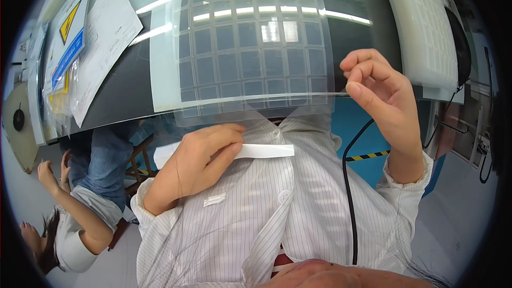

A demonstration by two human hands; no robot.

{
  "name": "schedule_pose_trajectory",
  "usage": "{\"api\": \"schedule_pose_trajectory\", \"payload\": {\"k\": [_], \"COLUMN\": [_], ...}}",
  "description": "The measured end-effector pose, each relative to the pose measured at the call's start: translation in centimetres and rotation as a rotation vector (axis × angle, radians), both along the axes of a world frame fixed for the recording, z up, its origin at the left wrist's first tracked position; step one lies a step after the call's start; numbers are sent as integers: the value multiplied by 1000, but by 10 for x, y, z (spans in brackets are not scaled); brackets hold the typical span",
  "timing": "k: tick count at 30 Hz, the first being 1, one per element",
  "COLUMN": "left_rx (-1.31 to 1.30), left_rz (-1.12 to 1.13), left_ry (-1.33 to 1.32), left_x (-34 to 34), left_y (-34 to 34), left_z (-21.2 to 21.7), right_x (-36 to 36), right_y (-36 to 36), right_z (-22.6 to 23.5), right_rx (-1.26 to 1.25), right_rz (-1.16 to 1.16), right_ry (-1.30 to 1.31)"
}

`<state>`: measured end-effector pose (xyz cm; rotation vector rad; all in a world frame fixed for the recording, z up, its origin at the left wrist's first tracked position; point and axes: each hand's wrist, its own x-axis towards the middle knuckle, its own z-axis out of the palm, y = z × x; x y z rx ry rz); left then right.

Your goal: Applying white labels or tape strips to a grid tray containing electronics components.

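Flat white paper strip gripped by left hand, right hand pinching clear film

A glossy dark tabletop mirrors long ceiling strip lights, with papers and plastic sleeves at its left end, above a blue floor marked by yellow-and-black striped tape.

Looks like a factory assembly floor: glossy black worktop with gridded film sheets, hazard-label paperwork, striped antistatic smock, yellow-black floor tape, coworker seated nearby.
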<state>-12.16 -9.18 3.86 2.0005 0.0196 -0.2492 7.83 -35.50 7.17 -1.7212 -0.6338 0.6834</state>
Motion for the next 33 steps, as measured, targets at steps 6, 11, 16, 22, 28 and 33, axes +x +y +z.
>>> {"api": "schedule_pose_trajectory", "payload": {"k": [6, 11, 16, 22, 28, 33], "left_rx": [-153, -445, -520, -532, -335, -376], "left_rz": [128, 329, 427, 514, 488, 417], "left_ry": [102, 168, 207, 221, 91, 112], "left_x": [-8, -11, -18, -20, -10, -1], "left_y": [10, 7, 15, 15, 9, 11], "left_z": [-6, 1, -13, -21, -17, -18], "right_x": [-5, -3, 5, 13, 13, 16], "right_y": [-16, -18, -7, 5, 20, 38], "right_z": [2, 0, -2, -1, -9, -18], "right_rx": [-8, 11, 100, 35, 116, 90], "right_rz": [10, 64, 104, 147, 65, 66], "right_ry": [193, 306, 391, 208, 230, 27]}}
